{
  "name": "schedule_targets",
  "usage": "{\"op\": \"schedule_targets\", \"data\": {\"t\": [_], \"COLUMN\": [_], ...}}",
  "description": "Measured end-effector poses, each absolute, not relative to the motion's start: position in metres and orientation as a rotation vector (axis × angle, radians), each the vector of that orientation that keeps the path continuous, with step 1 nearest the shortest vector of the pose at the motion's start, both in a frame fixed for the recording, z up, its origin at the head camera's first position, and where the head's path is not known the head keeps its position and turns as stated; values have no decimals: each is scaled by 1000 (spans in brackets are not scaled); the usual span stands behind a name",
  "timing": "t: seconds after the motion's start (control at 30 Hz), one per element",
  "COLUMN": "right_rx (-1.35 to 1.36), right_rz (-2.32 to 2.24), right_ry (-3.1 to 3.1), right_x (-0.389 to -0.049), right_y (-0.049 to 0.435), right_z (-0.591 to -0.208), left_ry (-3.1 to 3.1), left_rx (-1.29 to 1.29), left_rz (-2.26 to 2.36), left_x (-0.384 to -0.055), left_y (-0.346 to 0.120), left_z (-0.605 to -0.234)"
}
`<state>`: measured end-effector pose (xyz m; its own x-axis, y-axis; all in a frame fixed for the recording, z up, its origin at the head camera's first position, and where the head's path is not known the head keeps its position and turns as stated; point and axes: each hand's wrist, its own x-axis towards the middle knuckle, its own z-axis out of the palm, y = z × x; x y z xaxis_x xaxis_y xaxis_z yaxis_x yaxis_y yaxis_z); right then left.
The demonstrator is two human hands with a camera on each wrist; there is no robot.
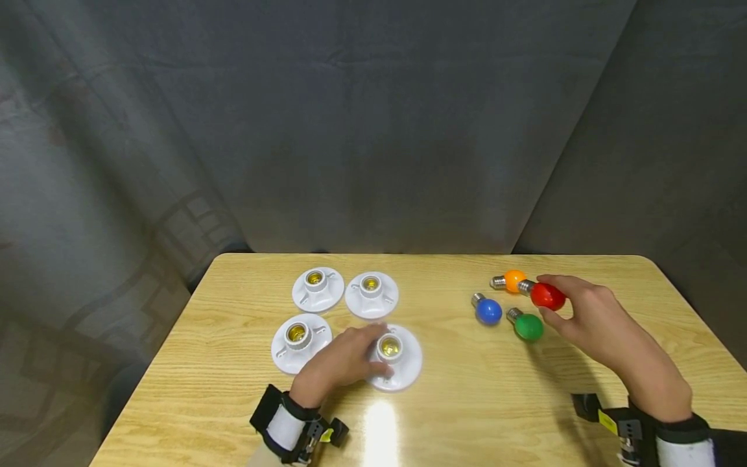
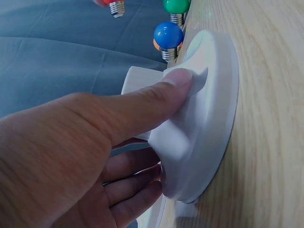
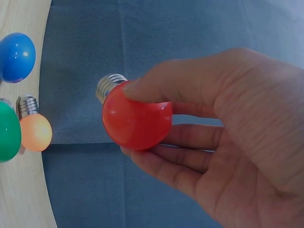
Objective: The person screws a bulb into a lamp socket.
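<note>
My right hand holds a red light bulb above the table, thumb on one side and fingers on the other. Its metal screw base points away from the palm. At the front, my left hand grips a white lamp socket between thumb and fingers. In the left wrist view the thumb presses on that socket's sloping base, which sits on the tabletop or very near it. Below and beside the red bulb lie a green bulb, a blue bulb and an orange bulb.
Three more white lamp sockets stand on the wooden table: one at back left, one at back right and one at front left, beside the left hand. A grey curtain hangs behind the table's far edge.
</note>
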<state>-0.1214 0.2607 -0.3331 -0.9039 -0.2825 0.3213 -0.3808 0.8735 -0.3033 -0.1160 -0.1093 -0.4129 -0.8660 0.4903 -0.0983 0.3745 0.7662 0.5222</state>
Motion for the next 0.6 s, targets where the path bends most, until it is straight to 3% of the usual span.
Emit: {"op": "schedule_targets", "data": {"t": [0.6], "right_rx": [620], "right_rz": [503], "right_ry": [-2662], "right_x": [-119], "right_y": [256], "right_z": [-332], "left_ry": [2746], "left_rx": [731], "left_rz": [759], "left_x": [-114], "left_y": [-103], "left_z": [-412]}}
